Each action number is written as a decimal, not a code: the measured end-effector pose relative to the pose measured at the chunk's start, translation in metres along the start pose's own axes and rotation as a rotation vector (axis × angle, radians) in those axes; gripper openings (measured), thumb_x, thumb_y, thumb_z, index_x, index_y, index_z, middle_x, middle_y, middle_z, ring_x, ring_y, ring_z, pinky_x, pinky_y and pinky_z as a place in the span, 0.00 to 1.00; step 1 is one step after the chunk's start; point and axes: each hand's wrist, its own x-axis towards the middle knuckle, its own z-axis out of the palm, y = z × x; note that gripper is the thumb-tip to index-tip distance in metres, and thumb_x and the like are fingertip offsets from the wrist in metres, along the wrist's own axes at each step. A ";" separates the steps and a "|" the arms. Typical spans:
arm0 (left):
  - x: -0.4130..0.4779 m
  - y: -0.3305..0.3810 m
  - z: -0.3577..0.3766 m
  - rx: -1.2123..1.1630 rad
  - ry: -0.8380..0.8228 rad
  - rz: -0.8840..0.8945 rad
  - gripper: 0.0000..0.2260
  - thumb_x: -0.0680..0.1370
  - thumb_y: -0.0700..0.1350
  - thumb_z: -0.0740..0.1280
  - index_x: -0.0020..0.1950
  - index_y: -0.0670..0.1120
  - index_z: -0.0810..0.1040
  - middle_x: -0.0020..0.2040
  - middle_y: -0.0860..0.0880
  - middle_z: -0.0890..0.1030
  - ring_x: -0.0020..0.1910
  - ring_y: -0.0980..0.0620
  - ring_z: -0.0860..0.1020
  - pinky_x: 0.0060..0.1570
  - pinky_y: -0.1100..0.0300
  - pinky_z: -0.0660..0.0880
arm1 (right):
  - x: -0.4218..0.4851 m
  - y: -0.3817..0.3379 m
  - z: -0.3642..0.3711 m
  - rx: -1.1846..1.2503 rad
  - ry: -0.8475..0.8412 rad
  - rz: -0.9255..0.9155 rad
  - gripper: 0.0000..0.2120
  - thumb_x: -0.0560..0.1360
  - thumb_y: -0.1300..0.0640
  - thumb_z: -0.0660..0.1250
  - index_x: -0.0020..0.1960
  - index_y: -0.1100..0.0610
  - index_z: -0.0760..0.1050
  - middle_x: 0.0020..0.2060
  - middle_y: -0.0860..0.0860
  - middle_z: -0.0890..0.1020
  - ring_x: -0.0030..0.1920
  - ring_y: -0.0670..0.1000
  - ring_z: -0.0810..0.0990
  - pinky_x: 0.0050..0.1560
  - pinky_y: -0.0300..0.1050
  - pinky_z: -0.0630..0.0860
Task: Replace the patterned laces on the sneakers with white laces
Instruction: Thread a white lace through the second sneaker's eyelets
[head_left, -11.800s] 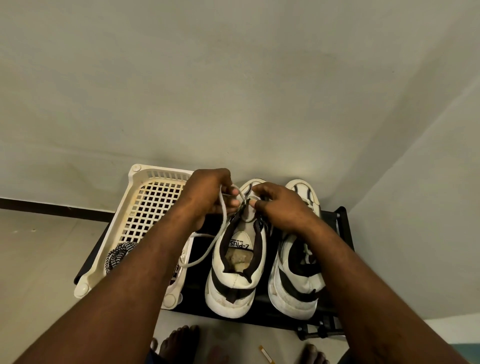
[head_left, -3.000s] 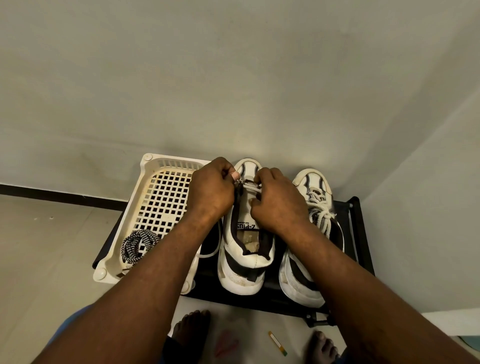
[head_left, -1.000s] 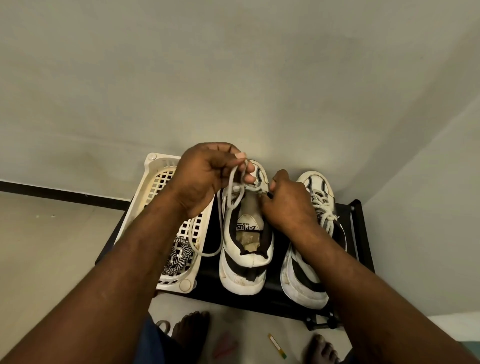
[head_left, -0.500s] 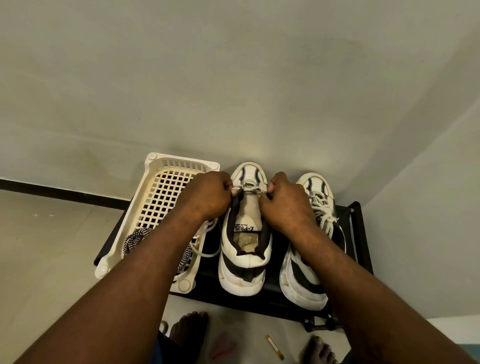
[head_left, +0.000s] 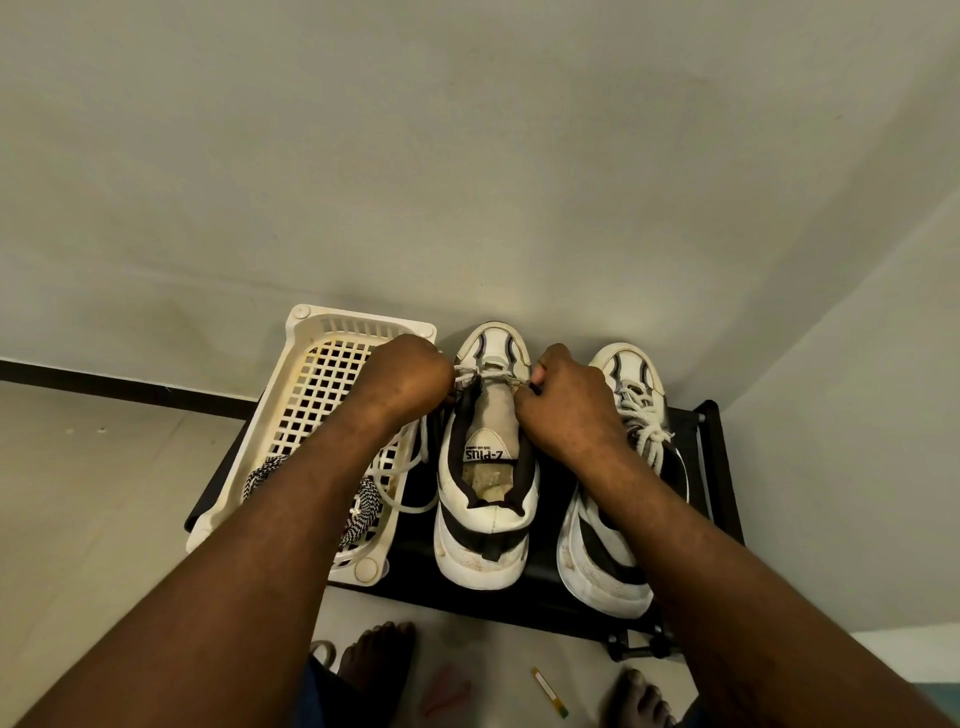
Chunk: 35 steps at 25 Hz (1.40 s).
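Observation:
Two white-and-black sneakers stand side by side on a black rack, toes to the wall. The left sneaker (head_left: 485, 499) has an open tongue and a white lace (head_left: 491, 373) crossing only its front eyelets. My left hand (head_left: 410, 379) grips the lace at the shoe's left side; its loose end (head_left: 415, 483) hangs down in a loop beside the basket. My right hand (head_left: 566, 402) pinches the lace at the right eyelets. The right sneaker (head_left: 631, 410) is fully laced in white. Black-and-white patterned laces (head_left: 363, 506) lie in the basket, partly hidden by my left forearm.
A cream plastic basket (head_left: 311, 384) sits on the left of the black rack (head_left: 714, 457), against the wall. My bare feet (head_left: 376, 660) are on the floor below, near a small yellow-white stick (head_left: 549, 699). Walls close in behind and to the right.
My left hand, raised a second ago with the lace pulled up, has come down to the shoe's left side. Both hands now hold the lace taut across the front eyelets.

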 end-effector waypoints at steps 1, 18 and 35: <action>0.001 -0.002 0.003 -0.122 0.031 -0.030 0.09 0.78 0.42 0.68 0.53 0.39 0.85 0.46 0.44 0.81 0.54 0.40 0.82 0.39 0.57 0.71 | 0.000 0.000 -0.001 0.010 -0.004 0.007 0.09 0.78 0.54 0.66 0.55 0.57 0.72 0.44 0.55 0.81 0.45 0.58 0.79 0.40 0.47 0.71; -0.010 0.011 -0.003 -0.057 0.221 0.035 0.16 0.69 0.56 0.65 0.39 0.43 0.82 0.41 0.44 0.81 0.46 0.43 0.78 0.42 0.53 0.74 | -0.003 -0.002 -0.023 0.181 0.032 0.039 0.10 0.76 0.44 0.73 0.49 0.47 0.75 0.36 0.44 0.81 0.39 0.44 0.80 0.38 0.42 0.73; -0.036 0.028 -0.026 -1.051 -0.131 0.162 0.09 0.76 0.49 0.76 0.53 0.48 0.89 0.45 0.51 0.83 0.32 0.58 0.74 0.39 0.60 0.69 | -0.028 -0.041 -0.025 1.075 -0.067 0.056 0.10 0.77 0.62 0.72 0.46 0.54 0.71 0.43 0.58 0.86 0.49 0.63 0.87 0.59 0.63 0.82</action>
